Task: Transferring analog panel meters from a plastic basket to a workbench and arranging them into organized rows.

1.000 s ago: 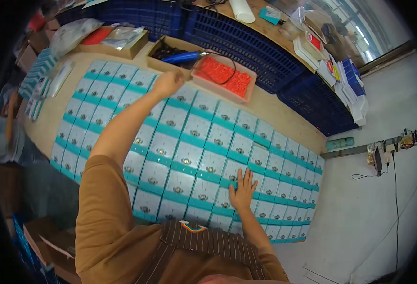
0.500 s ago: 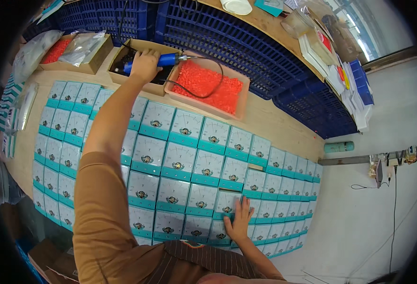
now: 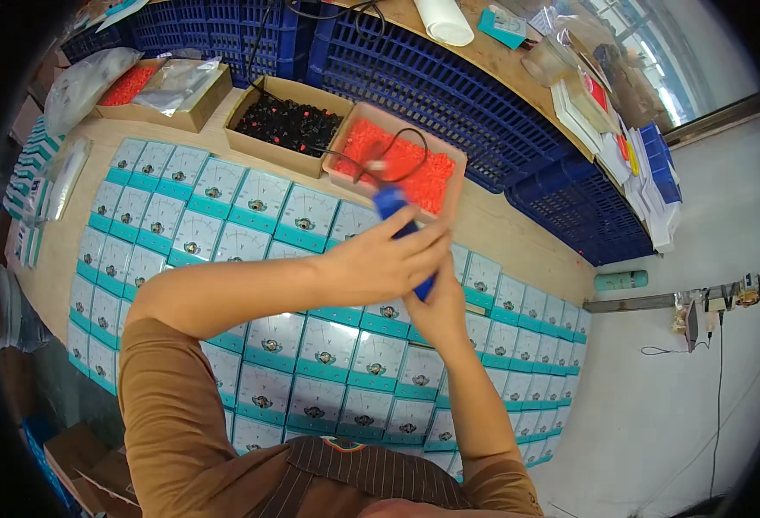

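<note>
A blue corded electric screwdriver [image 3: 390, 204], slightly blurred, is held at a slant above the rows of panel meters. My left hand [image 3: 380, 261] is closed around its body from the left. On the right, my right hand [image 3: 438, 304] closes round the lower part, its fingers close against the left hand's. The tool's lower end is hidden by the hands. Below and around my arms lie many square panel meters [image 3: 324, 344] with white dials and teal lower strips, set in tight rows on the table.
Behind the meters stand a cardboard box of small black parts [image 3: 285, 123] and a pink tray [image 3: 459, 177] of small red parts. Blue plastic crates [image 3: 432, 108] line the back. A black cord [image 3: 423, 134] loops over the tray. Plastic-bagged items [image 3: 91, 82] lie at the left.
My left hand has brought the screwdriver from over the black-parts box rightward and nearer to me. My right hand has lifted off the meters and joined it on the tool. The view has shifted slightly.
</note>
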`<state>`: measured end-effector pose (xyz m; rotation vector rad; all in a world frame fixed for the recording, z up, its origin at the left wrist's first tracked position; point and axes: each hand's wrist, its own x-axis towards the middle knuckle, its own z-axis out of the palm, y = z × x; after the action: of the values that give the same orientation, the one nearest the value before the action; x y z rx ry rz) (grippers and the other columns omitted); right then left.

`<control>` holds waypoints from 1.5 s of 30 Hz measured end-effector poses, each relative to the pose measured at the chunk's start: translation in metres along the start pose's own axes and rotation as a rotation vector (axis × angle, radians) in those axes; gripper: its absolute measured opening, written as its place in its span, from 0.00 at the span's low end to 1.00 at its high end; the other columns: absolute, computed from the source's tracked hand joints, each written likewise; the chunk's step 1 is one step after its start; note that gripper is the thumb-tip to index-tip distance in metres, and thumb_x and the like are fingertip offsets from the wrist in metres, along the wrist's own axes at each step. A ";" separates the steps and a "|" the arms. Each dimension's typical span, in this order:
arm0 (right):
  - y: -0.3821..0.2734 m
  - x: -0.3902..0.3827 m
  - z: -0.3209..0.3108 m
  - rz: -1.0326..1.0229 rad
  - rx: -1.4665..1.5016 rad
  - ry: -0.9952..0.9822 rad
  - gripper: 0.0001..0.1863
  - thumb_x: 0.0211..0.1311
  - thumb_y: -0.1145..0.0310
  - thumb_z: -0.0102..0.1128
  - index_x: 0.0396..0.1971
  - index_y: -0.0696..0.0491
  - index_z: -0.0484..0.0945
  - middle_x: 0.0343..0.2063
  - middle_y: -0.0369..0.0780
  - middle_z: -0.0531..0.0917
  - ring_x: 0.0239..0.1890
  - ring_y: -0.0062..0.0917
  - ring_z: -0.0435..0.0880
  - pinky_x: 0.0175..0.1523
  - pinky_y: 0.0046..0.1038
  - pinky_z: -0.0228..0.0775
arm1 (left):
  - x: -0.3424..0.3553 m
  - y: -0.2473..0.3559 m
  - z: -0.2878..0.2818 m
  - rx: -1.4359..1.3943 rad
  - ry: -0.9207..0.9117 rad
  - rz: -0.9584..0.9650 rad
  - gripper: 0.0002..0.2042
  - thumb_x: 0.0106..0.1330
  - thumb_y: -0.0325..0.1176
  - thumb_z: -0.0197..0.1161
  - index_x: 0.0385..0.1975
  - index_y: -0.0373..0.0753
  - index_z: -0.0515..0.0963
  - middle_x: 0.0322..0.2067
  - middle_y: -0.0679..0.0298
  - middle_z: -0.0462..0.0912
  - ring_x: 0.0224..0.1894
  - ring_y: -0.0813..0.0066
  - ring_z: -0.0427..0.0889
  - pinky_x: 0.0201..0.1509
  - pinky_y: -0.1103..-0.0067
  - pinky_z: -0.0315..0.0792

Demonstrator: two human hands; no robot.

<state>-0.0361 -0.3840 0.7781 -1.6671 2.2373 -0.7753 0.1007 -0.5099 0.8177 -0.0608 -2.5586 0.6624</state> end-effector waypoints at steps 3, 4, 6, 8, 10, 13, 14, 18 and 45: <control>0.046 -0.038 -0.022 0.261 0.592 0.216 0.26 0.50 0.72 0.68 0.49 0.57 0.68 0.26 0.36 0.77 0.25 0.25 0.77 0.30 0.26 0.71 | -0.040 -0.014 0.005 -0.380 0.384 -0.088 0.09 0.54 0.35 0.57 0.31 0.39 0.77 0.35 0.64 0.79 0.41 0.63 0.78 0.45 0.68 0.71; 0.059 -0.057 -0.035 0.448 0.743 0.239 0.22 0.53 0.71 0.67 0.47 0.56 0.69 0.25 0.34 0.75 0.24 0.20 0.75 0.29 0.23 0.69 | -0.065 -0.028 0.022 -0.342 0.191 -0.294 0.07 0.53 0.32 0.58 0.30 0.39 0.76 0.34 0.63 0.79 0.39 0.62 0.77 0.44 0.67 0.71; 0.080 -0.095 -0.072 0.582 0.827 0.500 0.23 0.57 0.68 0.64 0.52 0.54 0.68 0.24 0.35 0.74 0.23 0.18 0.74 0.29 0.21 0.68 | -0.090 -0.072 0.069 -0.475 0.212 -0.667 0.06 0.50 0.27 0.60 0.28 0.37 0.75 0.29 0.57 0.77 0.35 0.55 0.75 0.40 0.65 0.70; 0.078 -0.120 -0.103 0.522 1.002 0.651 0.31 0.59 0.66 0.63 0.61 0.52 0.62 0.22 0.35 0.73 0.22 0.19 0.72 0.28 0.21 0.68 | -0.117 -0.100 0.096 -0.397 0.076 -0.867 0.05 0.54 0.29 0.61 0.27 0.37 0.76 0.29 0.55 0.77 0.36 0.53 0.75 0.41 0.64 0.71; 0.093 -0.148 -0.121 0.517 1.066 0.731 0.35 0.61 0.65 0.61 0.66 0.49 0.57 0.22 0.35 0.72 0.22 0.19 0.71 0.27 0.22 0.68 | -0.111 -0.103 0.131 -0.364 -0.023 -0.866 0.07 0.56 0.33 0.62 0.28 0.37 0.76 0.30 0.55 0.78 0.37 0.54 0.76 0.42 0.64 0.71; 0.111 -0.181 -0.133 0.570 1.018 0.852 0.31 0.64 0.62 0.59 0.65 0.48 0.59 0.23 0.34 0.72 0.24 0.18 0.71 0.29 0.21 0.67 | -0.075 -0.092 0.184 -0.149 -0.258 -1.093 0.22 0.56 0.52 0.66 0.31 0.36 0.80 0.38 0.55 0.79 0.40 0.58 0.79 0.46 0.66 0.75; 0.115 -0.188 -0.138 0.569 1.018 0.912 0.31 0.64 0.62 0.58 0.65 0.48 0.59 0.23 0.34 0.72 0.24 0.18 0.71 0.29 0.20 0.67 | -0.070 -0.096 0.195 -0.161 -0.255 -1.080 0.22 0.56 0.52 0.66 0.31 0.36 0.80 0.38 0.55 0.79 0.40 0.58 0.79 0.46 0.66 0.75; 0.129 -0.217 -0.169 0.592 0.958 0.974 0.30 0.66 0.59 0.56 0.66 0.43 0.59 0.23 0.32 0.71 0.24 0.15 0.71 0.30 0.20 0.67 | -0.060 -0.098 0.221 -0.366 -0.383 -1.270 0.17 0.56 0.46 0.67 0.27 0.34 0.81 0.37 0.53 0.81 0.38 0.55 0.83 0.39 0.65 0.78; 0.172 -0.287 -0.153 0.729 1.312 1.058 0.25 0.67 0.59 0.56 0.62 0.42 0.64 0.24 0.33 0.73 0.25 0.16 0.72 0.32 0.21 0.70 | 0.041 -0.079 0.253 -0.434 -0.251 -0.800 0.10 0.63 0.33 0.57 0.36 0.34 0.79 0.32 0.48 0.83 0.39 0.49 0.81 0.45 0.65 0.75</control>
<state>-0.1602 -0.0378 0.7771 0.2500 1.5999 -2.3792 -0.0489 -0.6852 0.6803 0.8955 -2.5915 -0.2027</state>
